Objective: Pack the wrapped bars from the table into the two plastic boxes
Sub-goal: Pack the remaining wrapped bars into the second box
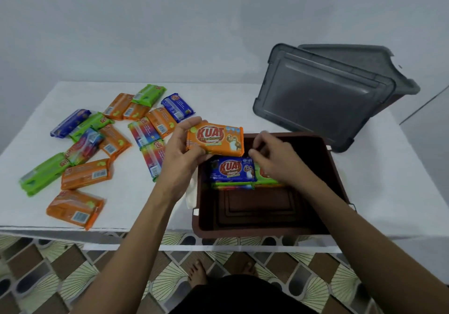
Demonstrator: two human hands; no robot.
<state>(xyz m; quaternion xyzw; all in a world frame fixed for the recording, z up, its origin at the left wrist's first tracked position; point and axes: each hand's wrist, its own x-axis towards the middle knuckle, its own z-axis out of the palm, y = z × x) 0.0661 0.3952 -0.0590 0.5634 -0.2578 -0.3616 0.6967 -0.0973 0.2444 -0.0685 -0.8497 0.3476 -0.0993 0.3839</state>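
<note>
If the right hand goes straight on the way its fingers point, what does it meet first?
Probably the orange bar that the left hand holds; the right hand points at its right edge, though depth is unclear.

bars (215,139): glossy plastic wrap | brown box (334,168): matt plastic | table (218,100): white cloth

Orange bar (215,138), label up, gripped in left hand (179,148) over far left corner of brown box (335,168). Inside at far end: blue bar (232,169) and green bar (263,179) side by side, rainbow bar (233,188) under blue. Loose bars (86,173) scattered left: orange, green, blue, rainbow. Grey box (323,100) tilted behind, base showing.
</note>
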